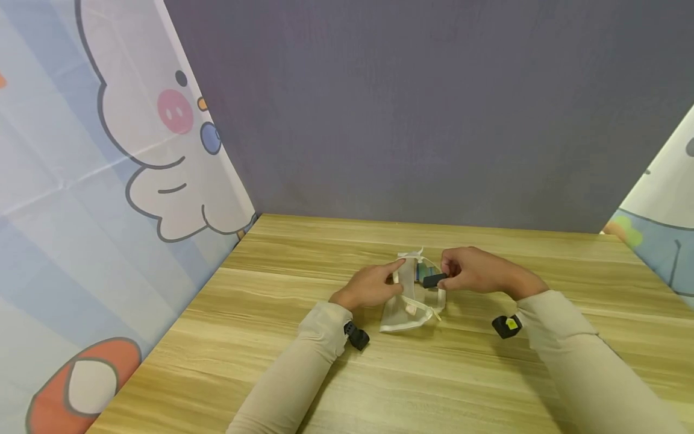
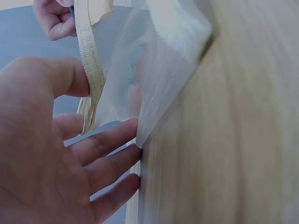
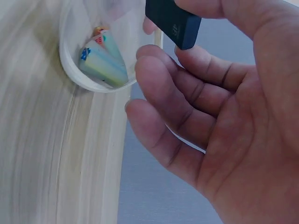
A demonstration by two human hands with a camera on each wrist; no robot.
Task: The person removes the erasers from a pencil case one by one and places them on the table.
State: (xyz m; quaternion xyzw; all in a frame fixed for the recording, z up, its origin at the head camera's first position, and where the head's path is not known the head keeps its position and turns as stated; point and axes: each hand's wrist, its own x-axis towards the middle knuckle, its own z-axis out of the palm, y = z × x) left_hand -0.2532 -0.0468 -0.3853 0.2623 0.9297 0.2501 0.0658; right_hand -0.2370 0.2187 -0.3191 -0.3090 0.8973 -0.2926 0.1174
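A see-through mesh pouch point(image 1: 400, 314) with cream edging and drawstrings lies on the wooden table, its mouth held wide towards the right. My left hand point(image 1: 371, 287) holds the rim on the left, thumb and index finger at the edging point(image 2: 92, 70) and the other fingers along the mesh. Between thumb and index finger, my right hand point(image 1: 477, 270) pinches a small black eraser point(image 3: 174, 22) with pale lettering, right at the mouth. Its remaining fingers curl loosely below. Several small coloured pieces point(image 3: 102, 65), patterned in pale green, yellow and blue, sit inside the pouch.
The wooden table point(image 1: 260, 337) runs back to a dark grey panel point(image 1: 423, 120). A cartoon-printed cloth point(image 1: 70, 199) hangs along the left side, another printed cloth point(image 1: 667, 217) at the right. Small black wrist cameras point(image 1: 356, 336) stick out below both sleeves.
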